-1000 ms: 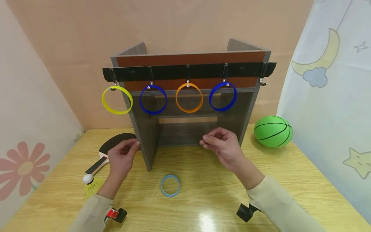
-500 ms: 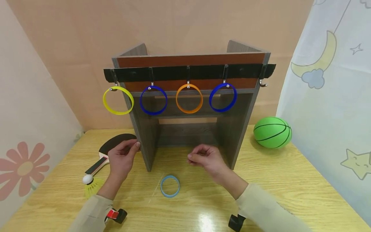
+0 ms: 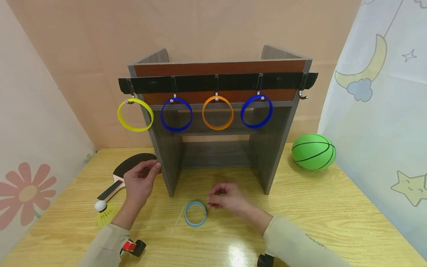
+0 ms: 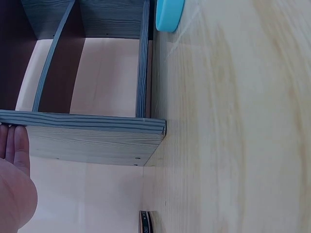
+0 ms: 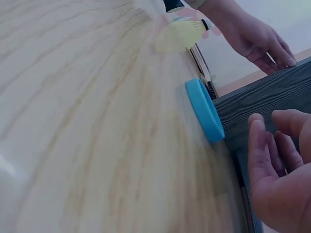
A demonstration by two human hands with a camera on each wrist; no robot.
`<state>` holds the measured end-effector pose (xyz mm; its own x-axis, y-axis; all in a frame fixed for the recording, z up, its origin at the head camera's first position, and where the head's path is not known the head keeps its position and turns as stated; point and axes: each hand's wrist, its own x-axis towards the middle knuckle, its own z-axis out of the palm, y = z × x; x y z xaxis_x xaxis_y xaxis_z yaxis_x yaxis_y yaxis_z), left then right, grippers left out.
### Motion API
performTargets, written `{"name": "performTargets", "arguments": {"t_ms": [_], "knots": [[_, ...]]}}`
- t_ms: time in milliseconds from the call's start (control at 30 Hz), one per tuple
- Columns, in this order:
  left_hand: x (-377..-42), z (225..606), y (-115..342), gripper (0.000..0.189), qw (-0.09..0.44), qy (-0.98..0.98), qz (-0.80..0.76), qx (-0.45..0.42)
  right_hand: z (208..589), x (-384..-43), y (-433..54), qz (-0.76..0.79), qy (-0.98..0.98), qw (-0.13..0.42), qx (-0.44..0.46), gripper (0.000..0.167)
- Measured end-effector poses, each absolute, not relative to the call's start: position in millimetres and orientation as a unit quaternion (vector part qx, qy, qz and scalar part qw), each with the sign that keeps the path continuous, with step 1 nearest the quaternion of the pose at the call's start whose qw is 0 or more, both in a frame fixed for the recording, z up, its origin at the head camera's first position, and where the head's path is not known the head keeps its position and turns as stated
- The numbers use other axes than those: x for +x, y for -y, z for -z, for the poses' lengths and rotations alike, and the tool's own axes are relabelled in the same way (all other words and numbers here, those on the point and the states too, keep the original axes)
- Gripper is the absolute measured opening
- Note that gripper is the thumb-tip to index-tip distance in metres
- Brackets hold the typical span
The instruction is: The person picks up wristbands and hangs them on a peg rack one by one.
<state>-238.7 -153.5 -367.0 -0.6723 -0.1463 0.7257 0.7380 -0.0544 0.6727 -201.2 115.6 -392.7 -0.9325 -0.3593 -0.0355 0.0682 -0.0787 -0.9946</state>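
Observation:
A light blue ring (image 3: 195,214), like a silicone wristband, lies flat on the wooden table in front of a grey shelf unit (image 3: 274,155). My right hand (image 3: 227,198) is just right of the ring, its thumb and fingers apart and holding nothing; in the right wrist view a gap separates the fingers from the ring (image 5: 204,109). My left hand (image 3: 140,180) touches the front edge of the shelf's left panel; the left wrist view shows its fingers (image 4: 20,145) straight against that panel. Hanging from hooks are a yellow ring (image 3: 119,119), two dark blue rings and an orange ring (image 3: 218,128).
A black strip (image 3: 197,82) across the shelf top carries the hooks; the rightmost hook (image 3: 303,96) bears no ring. To the left lie a table tennis paddle (image 3: 111,190) and a yellow shuttlecock (image 3: 106,215). A green ball (image 3: 313,152) sits at the right.
My right hand has moved down and left, from in front of the shelf's lower right to beside the light blue ring. The left hand has stayed at the panel.

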Motion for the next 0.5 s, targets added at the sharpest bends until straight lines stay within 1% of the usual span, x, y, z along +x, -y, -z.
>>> {"name": "performTargets", "arguments": {"t_ms": [167, 500], "knots": [[-239, 368, 154, 0.010, 0.321, 0.609, 0.685, -0.237, 399, -200, -111, 0.698, -0.688, 0.159, -0.119, 0.016], [-240, 369, 153, 0.011, 0.321, 0.590, 0.694, -0.258, 405, -202, -107, 0.639, -0.743, 0.151, -0.128, 0.017]]}}
